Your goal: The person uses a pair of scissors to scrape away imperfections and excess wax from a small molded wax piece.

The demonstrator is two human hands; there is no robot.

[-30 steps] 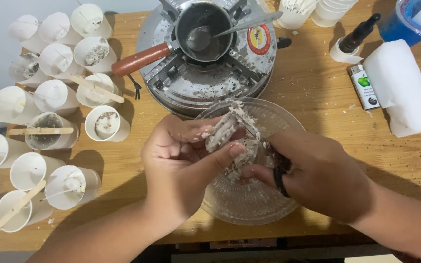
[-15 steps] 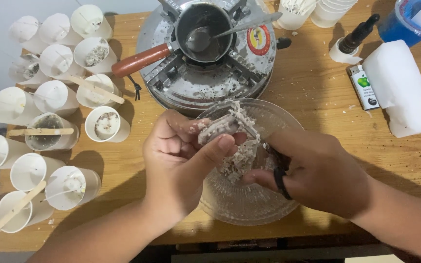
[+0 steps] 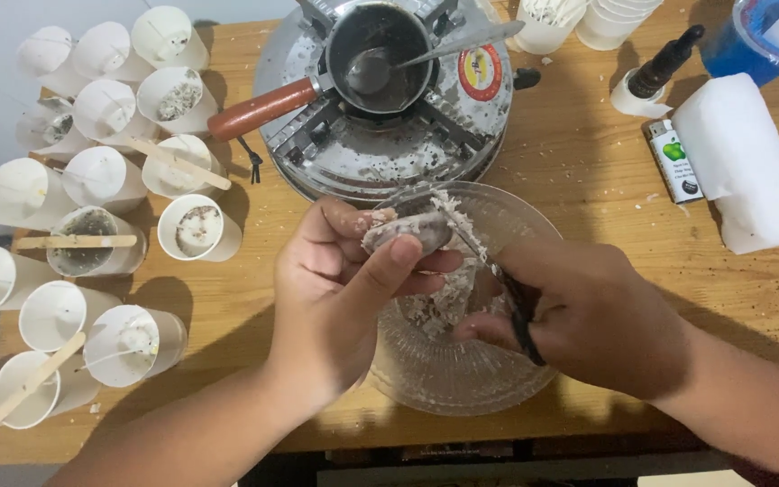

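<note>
LUMP: pale waxy lump (image 3: pixel 406 230) above rear-left part of glass bowl (image 3: pixel 498 379) | LEFT: left hand (image 3: pixel 335 298) clamped on lump, thumb over top | RIGHT: right hand (image 3: pixel 588 316) closed on knife (image 3: pixel 489 261), blade reaching up-left to lump | AXIS: lump long axis left-right, crossing blade | NEARER: left hand

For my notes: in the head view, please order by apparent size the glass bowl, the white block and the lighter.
1. glass bowl
2. white block
3. lighter
The hands cover part of the bowl.
</note>
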